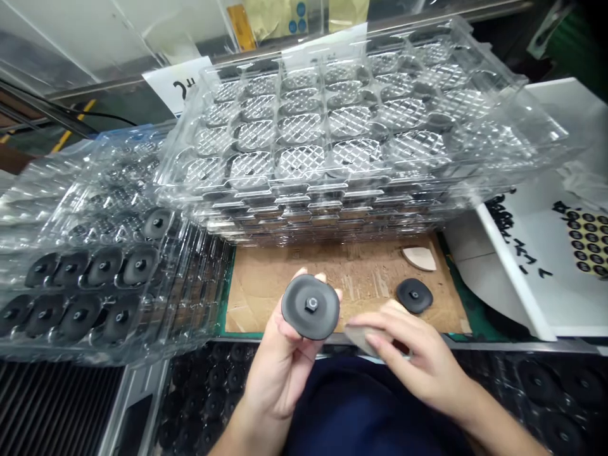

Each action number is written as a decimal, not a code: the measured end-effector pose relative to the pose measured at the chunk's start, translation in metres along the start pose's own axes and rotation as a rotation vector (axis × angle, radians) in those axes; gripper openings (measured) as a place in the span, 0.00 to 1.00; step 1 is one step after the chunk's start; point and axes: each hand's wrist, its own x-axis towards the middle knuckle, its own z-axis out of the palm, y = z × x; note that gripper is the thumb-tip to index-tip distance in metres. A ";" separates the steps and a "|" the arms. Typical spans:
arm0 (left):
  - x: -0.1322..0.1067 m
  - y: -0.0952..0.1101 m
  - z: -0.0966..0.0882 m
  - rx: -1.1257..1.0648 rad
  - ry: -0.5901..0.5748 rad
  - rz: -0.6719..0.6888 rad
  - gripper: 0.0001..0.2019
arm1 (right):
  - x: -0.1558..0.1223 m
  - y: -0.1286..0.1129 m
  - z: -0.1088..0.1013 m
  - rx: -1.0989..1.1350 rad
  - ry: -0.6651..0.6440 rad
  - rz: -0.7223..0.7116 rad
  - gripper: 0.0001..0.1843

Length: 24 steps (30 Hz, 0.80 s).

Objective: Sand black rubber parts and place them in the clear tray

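Observation:
My left hand [285, 364] holds up a round black plastic disc [304, 320] with a small raised stud at its centre, fingers wrapped around its rim. To its right, my right hand [411, 345] pinches a thin greyish-beige piece [361, 337], slightly blurred, close to the disc's lower right but apart from it. A second black disc [415, 296] with a stud lies on the brown cardboard sheet [270, 272] beyond my right hand. Near it rests a pale wedge-shaped piece [420, 258].
Clear plastic trays [304, 158] are stacked across the back. At left, another tray stack [166, 278] holds several black discs. A white box [517, 297] on the right contains small black bits and a sheet of round black stickers [589, 240]. More discs [216, 377] lie in trays below.

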 end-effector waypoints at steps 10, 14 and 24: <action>-0.003 -0.012 0.003 0.032 -0.007 0.006 0.23 | 0.025 -0.034 -0.004 0.088 0.299 0.034 0.13; -0.008 -0.011 -0.005 0.090 0.019 -0.055 0.23 | 0.042 -0.055 -0.001 0.027 0.108 -0.193 0.13; -0.007 -0.009 -0.006 0.082 -0.053 -0.104 0.19 | 0.044 -0.059 -0.002 -0.060 0.041 -0.198 0.11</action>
